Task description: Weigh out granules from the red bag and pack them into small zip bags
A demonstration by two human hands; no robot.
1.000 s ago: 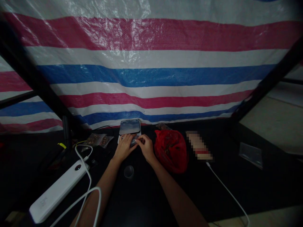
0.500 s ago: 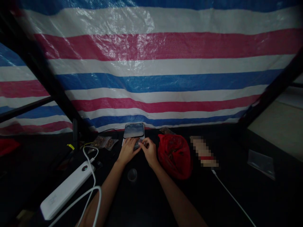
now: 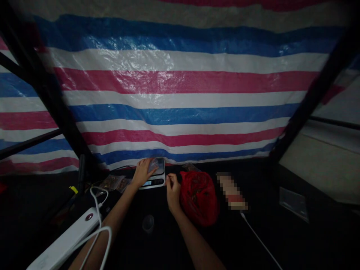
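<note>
A small digital scale [image 3: 156, 182] with a lit display stands at the back of the black table. Over its dark weighing plate is my left hand [image 3: 144, 171], its fingers closed on a small clear plastic bag [image 3: 153, 165]. What the bag contains is too dim to tell. My right hand [image 3: 173, 187] is just right of the scale, thumb and fingertips pinched together. Whatever may be between them is too small to make out. Close beside that hand sits an open red plastic bag [image 3: 199, 198] with dark contents. A clear little cup [image 3: 148, 224] stands nearer to me.
A white power bank [image 3: 67, 240] with a looped white cable lies at left. Small filled bags [image 3: 112, 182] lie behind it, and another bag [image 3: 191, 167] is behind the red one. A blurred-out object [image 3: 232, 191] with a cable and a flat clear bag [image 3: 294, 203] lie at right.
My hands have come apart. The left moved onto the scale's plate with the clear bag, while the right drew back to the scale's right side. The scale's display now shows. The camera view has shifted.
</note>
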